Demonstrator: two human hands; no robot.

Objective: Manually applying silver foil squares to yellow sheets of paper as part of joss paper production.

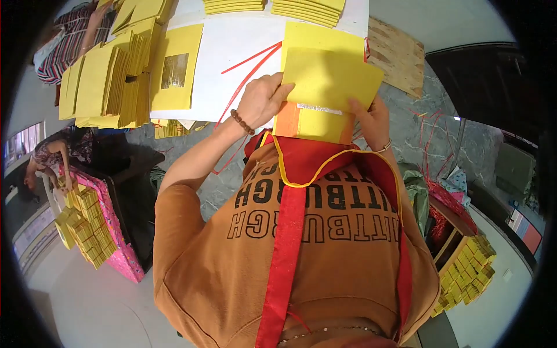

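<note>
My left hand (262,100) grips the left edge of a stack of yellow paper sheets (328,75), held tilted over the near edge of the white table (232,43). On the right side, my right hand (371,119) pinches the lower edge of the same stack. Under the top sheets shows an orange-edged yellow bundle (313,124) with a silvery strip. A bead bracelet sits on my left wrist. Below the hands are my brown shirt and a red apron with yellow trim (301,168).
Fanned piles of yellow sheets (110,81) and a sheet with a gold foil square (174,69) cover the table's left. Red strings (249,64) lie across it. More stacks (307,8) at the far edge. Other people work at left (52,162) and top left (75,29). Yellow bundles (467,272) sit in a box at right.
</note>
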